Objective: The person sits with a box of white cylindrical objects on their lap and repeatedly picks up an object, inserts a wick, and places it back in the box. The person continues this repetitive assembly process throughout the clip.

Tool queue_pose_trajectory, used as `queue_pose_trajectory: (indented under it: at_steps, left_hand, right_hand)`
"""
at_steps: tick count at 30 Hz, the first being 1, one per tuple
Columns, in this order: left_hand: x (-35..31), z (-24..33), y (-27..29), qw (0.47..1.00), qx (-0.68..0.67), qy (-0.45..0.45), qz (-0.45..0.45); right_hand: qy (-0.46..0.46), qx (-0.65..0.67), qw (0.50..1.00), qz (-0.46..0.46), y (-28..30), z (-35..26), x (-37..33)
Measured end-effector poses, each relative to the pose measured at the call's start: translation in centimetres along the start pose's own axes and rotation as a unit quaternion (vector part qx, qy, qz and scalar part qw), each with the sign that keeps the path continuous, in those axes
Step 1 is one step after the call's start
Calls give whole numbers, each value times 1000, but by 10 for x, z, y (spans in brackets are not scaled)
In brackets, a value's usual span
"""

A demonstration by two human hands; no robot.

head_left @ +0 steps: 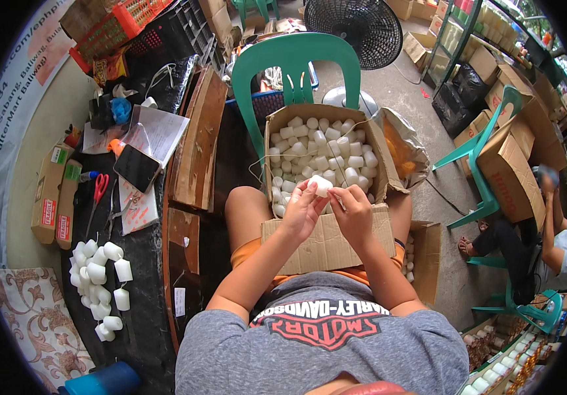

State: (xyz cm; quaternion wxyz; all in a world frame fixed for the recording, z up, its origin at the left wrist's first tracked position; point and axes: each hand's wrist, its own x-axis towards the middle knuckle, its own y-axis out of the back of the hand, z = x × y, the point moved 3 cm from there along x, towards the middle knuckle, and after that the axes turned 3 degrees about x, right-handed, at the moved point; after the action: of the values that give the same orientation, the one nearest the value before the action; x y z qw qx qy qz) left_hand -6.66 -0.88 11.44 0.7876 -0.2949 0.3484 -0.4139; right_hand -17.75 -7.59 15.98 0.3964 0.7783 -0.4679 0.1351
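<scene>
- Head view: my left hand (pixel 302 212) and right hand (pixel 352 209) meet over my lap, both closed on one small white candle (pixel 320 185) — fingertips pinching it just above the near edge of the open cardboard box (pixel 326 240).
- That box is full of the same white candles (pixel 320 148).
- More white candles (pixel 99 280) lie on the dark table (pixel 145 316) to my left, near red scissors (pixel 99 191) and a phone (pixel 136 167).

Wax, cardboard and plastic all over the place

The little white candle (pixel 321 185) pinched between both hands looks waxy, smooth and matt, same as the pile in the brown cardboard box (pixel 326 243), which is dull and papery. The green chair (pixel 295 60) behind is glossy moulded plastic. Far left, the phone (pixel 137 167) has a shiny glass face and the scissors (pixel 99 193) have red plastic handles.
</scene>
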Motion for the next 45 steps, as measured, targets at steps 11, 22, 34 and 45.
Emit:
queue_pose_trajectory:
  at_steps: [11, 22, 34, 45]
  left_hand:
    - [-3, -5, -4, 1000, 11, -23, 15]
    - [-1, -4, 3, 999, 7, -9, 34]
    - [-4, -8, -8, 1000, -13, -1, 14]
    - [-4, 1, -8, 1000, -5, -26, 15]
  right_hand:
    - [21, -57, 998, -14, 5, 0, 0]
    - [-17, 80, 992, -92, 1, 12, 3]
    - [-27, 152, 981, -116, 9, 26, 9]
    - [-106, 199, 974, 0, -4, 10, 1]
